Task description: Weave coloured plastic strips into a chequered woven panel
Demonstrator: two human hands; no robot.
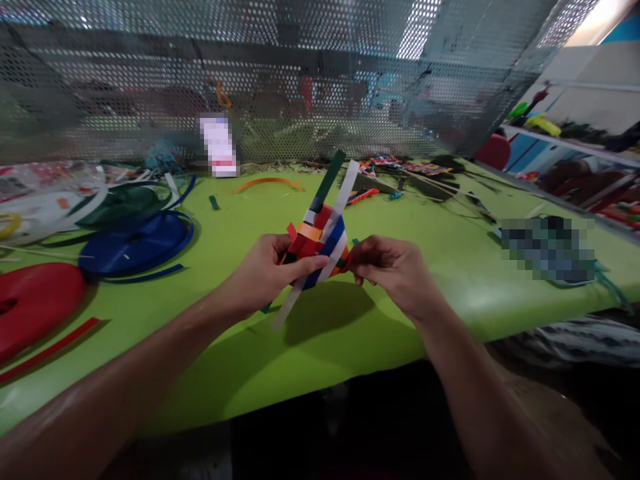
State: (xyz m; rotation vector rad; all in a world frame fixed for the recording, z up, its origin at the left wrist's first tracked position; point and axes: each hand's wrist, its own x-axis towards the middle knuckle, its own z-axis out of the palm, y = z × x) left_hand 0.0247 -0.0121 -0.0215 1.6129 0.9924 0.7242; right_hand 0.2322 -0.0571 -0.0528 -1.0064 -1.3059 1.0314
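Note:
A small woven piece of coloured strips (316, 247), in red, orange, blue, white and green, is held up above the green table (240, 373). My left hand (280, 263) is closed around its left side, with the thumb lying across the front. A green strip end (330, 179) and a white strip end (346, 183) stick up from the top; a white tail hangs from the bottom. My right hand (383, 263) pinches at the right edge, where red and orange strip ends meet its fingertips. Exactly which strip lies between those fingers is hard to make out.
Rolls of blue strip (135, 243), red strip (40, 300) and green strip (123, 203) lie at the left. A blurred phone (219, 147) leans against the perforated metal panel (280, 87). Dark strips (425, 183) lie at the back right, and a blurred pouch-like item (547, 250) at the right.

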